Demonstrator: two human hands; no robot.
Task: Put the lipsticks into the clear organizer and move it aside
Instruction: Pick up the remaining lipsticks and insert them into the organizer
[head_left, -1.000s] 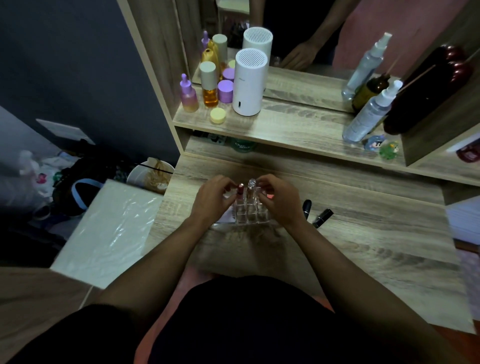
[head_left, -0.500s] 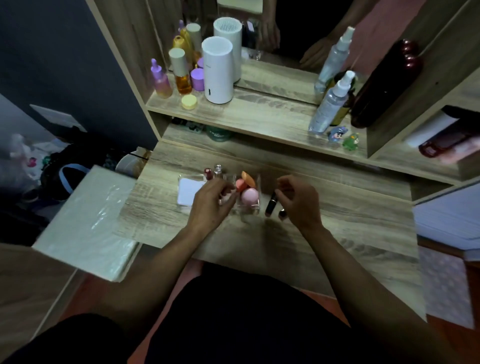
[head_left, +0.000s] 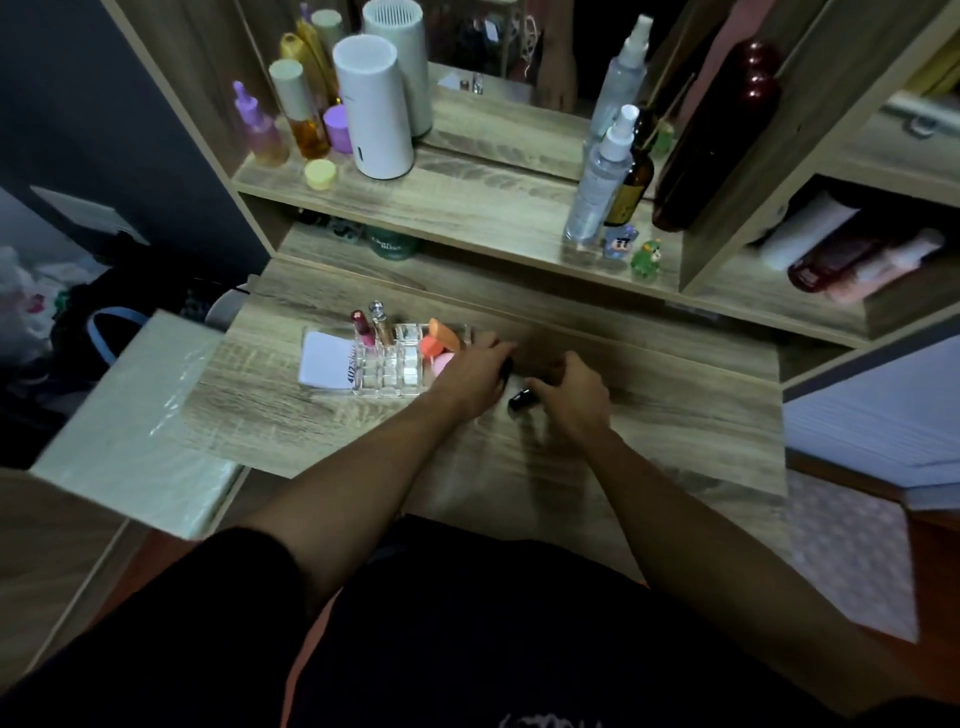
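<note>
Head view: right of the clear organizer (head_left: 387, 358), my left hand (head_left: 470, 376) curls around one black lipstick (head_left: 505, 368); my right hand (head_left: 574, 397) pinches another (head_left: 521, 400). I should lift both upright, then seat them in empty cells

Bare from elbow to fingertip on both sides: left hand (head_left: 470, 376), right hand (head_left: 574, 397), no rings, watch or bracelets visible. Dressed in a black short-sleeved top (head_left: 467, 623), the left sleeve ending near the elbow. Faint pale lettering at the lower edge, too cropped to read.
</note>
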